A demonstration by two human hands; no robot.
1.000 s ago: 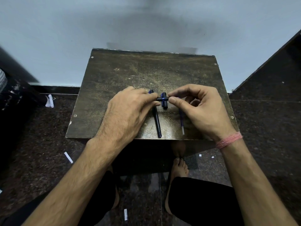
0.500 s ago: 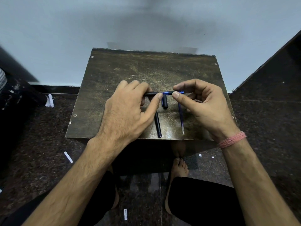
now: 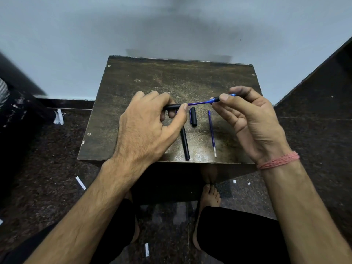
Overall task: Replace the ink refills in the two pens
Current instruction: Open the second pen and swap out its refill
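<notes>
My left hand (image 3: 146,128) grips a black pen barrel (image 3: 172,107) above the small dark table (image 3: 133,88). My right hand (image 3: 251,119) pinches the pen's front section (image 3: 214,100), and a blue ink refill (image 3: 197,102) stretches bare between the two parts. On the table lie a second black pen (image 3: 185,144), a black cap (image 3: 193,119) with a blue clip, and a loose blue refill (image 3: 212,133) with a clear end.
The table stands against a pale wall on a dark speckled floor with scraps of white paper (image 3: 80,182). My bare foot (image 3: 209,195) and dark-trousered legs are below the table's front edge. Dark slabs rise at both sides.
My hands have moved apart: the right hand pulled the front section to the right and up, drawing the blue refill out of the barrel held by the left hand.
</notes>
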